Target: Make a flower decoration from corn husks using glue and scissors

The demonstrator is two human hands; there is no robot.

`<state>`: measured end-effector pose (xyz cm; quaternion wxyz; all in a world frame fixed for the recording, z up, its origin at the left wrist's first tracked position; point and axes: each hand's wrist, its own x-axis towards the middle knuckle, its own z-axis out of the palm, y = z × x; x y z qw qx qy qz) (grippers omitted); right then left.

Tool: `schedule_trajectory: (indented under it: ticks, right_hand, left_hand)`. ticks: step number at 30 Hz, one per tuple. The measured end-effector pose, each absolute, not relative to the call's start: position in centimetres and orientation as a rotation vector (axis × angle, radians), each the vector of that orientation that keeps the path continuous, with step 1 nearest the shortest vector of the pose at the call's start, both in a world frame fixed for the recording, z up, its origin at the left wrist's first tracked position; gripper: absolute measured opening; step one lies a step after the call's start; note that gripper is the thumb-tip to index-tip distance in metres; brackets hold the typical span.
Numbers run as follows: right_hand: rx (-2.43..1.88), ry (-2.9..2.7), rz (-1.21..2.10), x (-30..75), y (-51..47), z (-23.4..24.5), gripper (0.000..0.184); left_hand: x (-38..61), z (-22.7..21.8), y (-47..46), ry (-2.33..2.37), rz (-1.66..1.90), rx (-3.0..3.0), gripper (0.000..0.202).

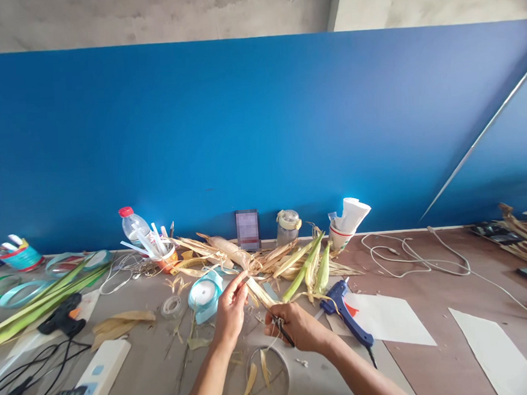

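Note:
My left hand point(230, 305) pinches a pale dried corn husk point(258, 290) between thumb and fingertips, near the middle of the table. Close on its right, my right hand point(297, 326) is closed on dark-handled scissors point(286, 334), whose blades point at the husk's lower end and are partly hidden by the fingers. Behind both hands lies a heap of dried husks point(286, 257), with greener husks point(311, 266) on its right side. Below the hands is a thin wire ring point(287, 373) with small husk scraps point(251, 380) inside it.
A blue glue gun point(350, 315) lies right of my hands, partly over white paper point(396, 317). A blue ribbon roll point(206, 292) and clear tape point(172, 306) are on the left. A power strip point(93, 384) lies front left. A lidded jar point(288, 227) stands behind the heap.

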<state>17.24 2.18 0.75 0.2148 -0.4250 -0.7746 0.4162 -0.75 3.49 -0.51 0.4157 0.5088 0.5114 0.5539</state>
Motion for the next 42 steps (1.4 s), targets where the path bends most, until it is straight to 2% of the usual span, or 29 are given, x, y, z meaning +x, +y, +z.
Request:
schedule_trajectory:
  ticks: [10, 13, 17, 20, 25, 34, 42]
  right_hand:
    - [-1.194, -1.852, 1.344, 18.0, 3.3, 0.9, 0.019]
    - [-1.151, -1.701, 1.435, 19.0, 4.1, 1.0, 0.024]
    - [-1.062, -1.623, 1.523, 20.1, 4.6, 1.0, 0.032]
    - [-1.041, -1.599, 1.551, 20.4, 4.7, 0.9, 0.033]
    - [-1.020, -1.644, 1.568, 20.3, 4.6, 1.0, 0.034]
    - [-1.028, -1.689, 1.553, 20.3, 4.7, 1.0, 0.031]
    - [-1.055, -1.652, 1.561, 20.5, 4.8, 0.9, 0.032]
  left_hand:
    - [-0.8, -0.2, 3.6, 1.191, 1.390, 1.167, 0.038]
    - [-1.0, 0.4, 3.2, 1.170, 1.189, 1.217, 0.023]
    - [-1.6, 1.1, 2.5, 1.008, 0.739, 1.421, 0.012]
    - [-1.9, 1.5, 2.0, 0.927, 0.521, 1.515, 0.012]
    - [-1.6, 1.7, 1.8, 0.920, 0.353, 1.669, 0.014]
    - [-1.4, 0.6, 2.0, 0.958, 0.176, 1.810, 0.024]
    - [-1.2, 0.3, 2.4, 1.106, 0.406, 1.735, 0.020]
